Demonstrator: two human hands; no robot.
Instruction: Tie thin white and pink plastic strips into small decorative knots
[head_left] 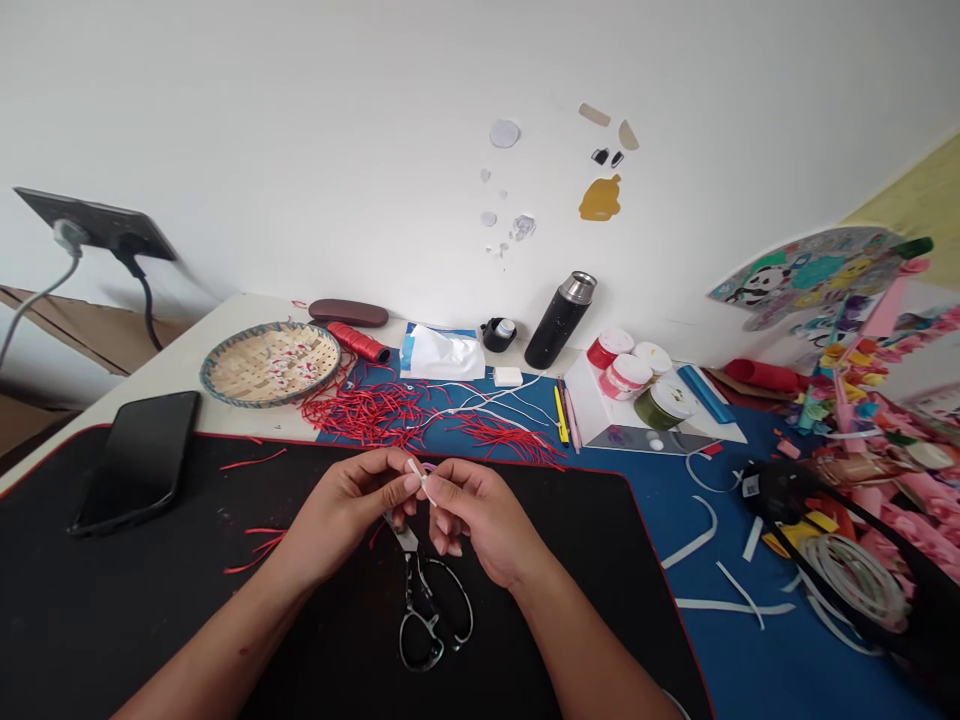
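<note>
My left hand (352,500) and my right hand (472,510) meet above a black desk mat (150,600). Both pinch a small white strip (420,478) between thumbs and forefingers; a bit of purple shows behind it. Black-handled scissors (427,600) lie on the mat just under my hands, blades pointing away from me. A heap of red cords (375,410) mixed with white cords (495,395) lies beyond my hands on a blue mat (750,660).
A black phone (139,455) lies at left. A woven basket (270,362), a red spool (360,342), a tissue pack (442,352) and a black flask (561,318) stand at the back. Jars (626,375) sit on a white box. White strips (697,540) and colourful scraps (885,440) fill the right.
</note>
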